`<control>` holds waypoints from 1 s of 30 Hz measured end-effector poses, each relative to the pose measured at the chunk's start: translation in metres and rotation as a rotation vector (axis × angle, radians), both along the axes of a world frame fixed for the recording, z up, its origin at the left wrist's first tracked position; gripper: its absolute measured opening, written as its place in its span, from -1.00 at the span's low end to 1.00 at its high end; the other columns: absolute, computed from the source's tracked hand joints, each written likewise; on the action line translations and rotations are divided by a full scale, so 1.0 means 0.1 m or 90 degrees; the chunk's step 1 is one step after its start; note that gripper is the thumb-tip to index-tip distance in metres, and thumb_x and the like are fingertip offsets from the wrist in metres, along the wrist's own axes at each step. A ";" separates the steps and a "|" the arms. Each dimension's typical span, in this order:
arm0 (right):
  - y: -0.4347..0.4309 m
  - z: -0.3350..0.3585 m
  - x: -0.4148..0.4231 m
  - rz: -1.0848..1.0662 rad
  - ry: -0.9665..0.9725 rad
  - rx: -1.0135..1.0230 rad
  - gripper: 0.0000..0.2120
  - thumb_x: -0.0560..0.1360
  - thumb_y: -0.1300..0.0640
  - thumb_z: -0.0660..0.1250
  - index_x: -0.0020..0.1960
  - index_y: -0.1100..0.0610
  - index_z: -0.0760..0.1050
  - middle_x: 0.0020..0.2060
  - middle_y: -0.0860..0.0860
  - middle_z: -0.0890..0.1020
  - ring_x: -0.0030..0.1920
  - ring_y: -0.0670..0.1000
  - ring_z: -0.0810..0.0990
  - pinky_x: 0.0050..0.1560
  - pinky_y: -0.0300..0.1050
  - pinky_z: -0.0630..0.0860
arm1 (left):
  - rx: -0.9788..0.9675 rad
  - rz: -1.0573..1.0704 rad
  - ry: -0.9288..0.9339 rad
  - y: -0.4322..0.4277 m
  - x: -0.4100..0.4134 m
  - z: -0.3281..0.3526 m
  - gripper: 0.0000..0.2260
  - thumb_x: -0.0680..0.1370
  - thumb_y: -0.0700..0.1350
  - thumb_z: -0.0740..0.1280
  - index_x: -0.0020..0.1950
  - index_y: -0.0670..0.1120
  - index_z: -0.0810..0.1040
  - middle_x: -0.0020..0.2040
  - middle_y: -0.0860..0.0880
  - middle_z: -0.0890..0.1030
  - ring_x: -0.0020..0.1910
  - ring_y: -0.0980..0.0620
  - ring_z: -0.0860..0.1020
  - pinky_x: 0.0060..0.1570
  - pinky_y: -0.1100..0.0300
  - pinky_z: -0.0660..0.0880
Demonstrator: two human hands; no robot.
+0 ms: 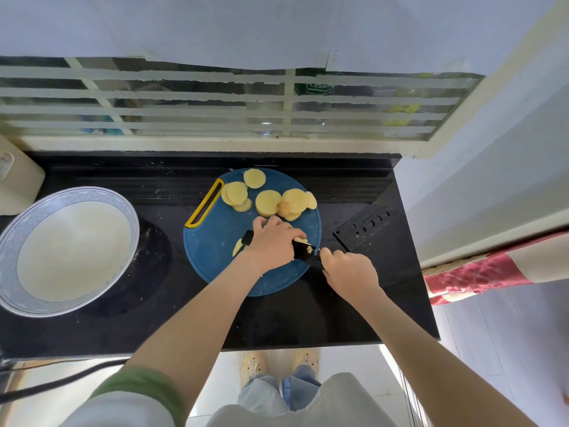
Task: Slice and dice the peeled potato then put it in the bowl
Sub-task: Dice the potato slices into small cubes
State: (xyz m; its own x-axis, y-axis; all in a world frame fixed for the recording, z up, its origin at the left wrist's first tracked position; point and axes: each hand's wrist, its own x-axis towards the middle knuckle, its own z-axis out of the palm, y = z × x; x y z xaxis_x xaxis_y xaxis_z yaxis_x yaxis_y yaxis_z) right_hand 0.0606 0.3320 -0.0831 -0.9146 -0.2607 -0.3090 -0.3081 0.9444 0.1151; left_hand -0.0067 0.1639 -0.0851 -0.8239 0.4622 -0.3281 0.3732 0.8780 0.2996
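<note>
- The right hand (351,269) is clenched round the handle of a black knife (303,255), whose blade lies across the near side of a round blue board (221,263).
- The left hand (272,241) sits over the blade, fingers curled down onto pale potato pieces (303,241). Bits show at the fingertips and beside the wrist.
- Round potato slices (268,203) lie at the board's far side, apart from both hands.
- A white bowl (123,208) stands well left on the black counter (277,318).
</note>
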 end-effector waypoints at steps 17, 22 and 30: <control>-0.03 0.00 0.09 -0.030 0.005 0.015 -0.85 0.63 0.07 0.11 0.14 0.10 0.36 -0.18 0.00 0.57 -0.26 0.01 0.59 -0.31 -0.16 0.49 | 0.089 0.303 -0.057 -0.43 0.06 0.02 -0.69 0.46 -0.24 0.14 -0.04 0.11 0.56 -0.04 0.16 0.55 0.14 0.04 0.36 -0.01 0.05 0.09; -0.04 0.00 0.13 -0.028 -0.004 0.025 -0.85 0.64 0.08 0.11 0.14 0.10 0.35 -0.20 -0.01 0.55 -0.29 -0.01 0.55 -0.31 -0.17 0.48 | 0.010 0.155 -0.085 -0.47 0.07 0.07 -0.56 0.49 -0.26 0.13 0.15 0.20 0.56 0.16 0.12 0.55 0.22 0.02 0.30 0.17 0.00 0.11; -0.03 0.06 0.18 -0.055 -0.016 0.012 -0.81 0.64 0.05 0.13 0.20 0.10 0.34 -0.12 0.02 0.57 -0.22 -0.01 0.59 -0.24 -0.17 0.54 | 0.114 0.109 0.053 -0.32 0.14 0.08 -0.69 0.52 -0.24 0.11 -0.11 0.14 0.53 -0.03 0.13 0.56 0.11 0.04 0.37 0.08 0.05 0.09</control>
